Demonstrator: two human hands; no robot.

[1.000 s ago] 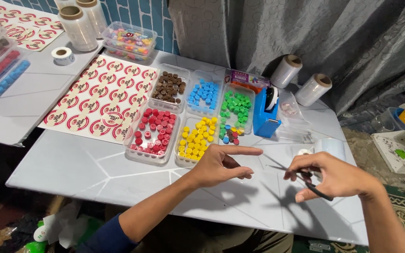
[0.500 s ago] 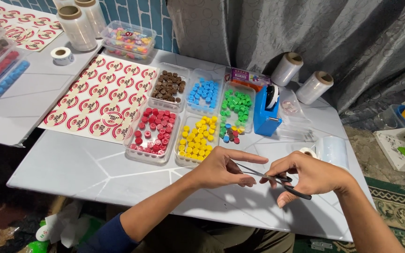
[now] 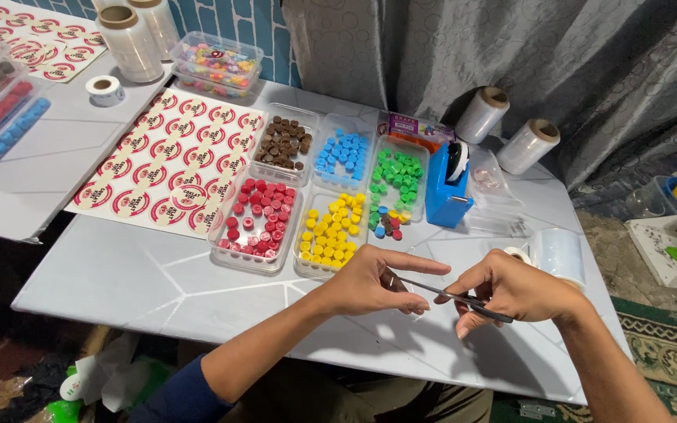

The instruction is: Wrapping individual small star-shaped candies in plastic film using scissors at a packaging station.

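My right hand (image 3: 515,291) grips the handles of a pair of dark scissors (image 3: 450,297) low over the grey table (image 3: 158,282). The thin blades point left and their tips reach the fingers of my left hand (image 3: 376,280). That hand has its index finger stretched out and its thumb pinched against the other fingers. Whether something small and clear sits in the pinch I cannot tell. Just beyond my left hand stand clear trays of yellow caps (image 3: 331,233) and red caps (image 3: 257,217).
Further back are trays of brown (image 3: 284,142), blue (image 3: 342,153) and green caps (image 3: 398,177), a blue tape dispenser (image 3: 447,193) and a sheet of round stickers (image 3: 162,160). A clear film roll (image 3: 559,253) stands behind my right hand. Two more rolls (image 3: 528,146) lean by the curtain.
My right hand has carried the scissors leftward until their tips meet my left hand's fingers. My left hand has stayed near the same spot.
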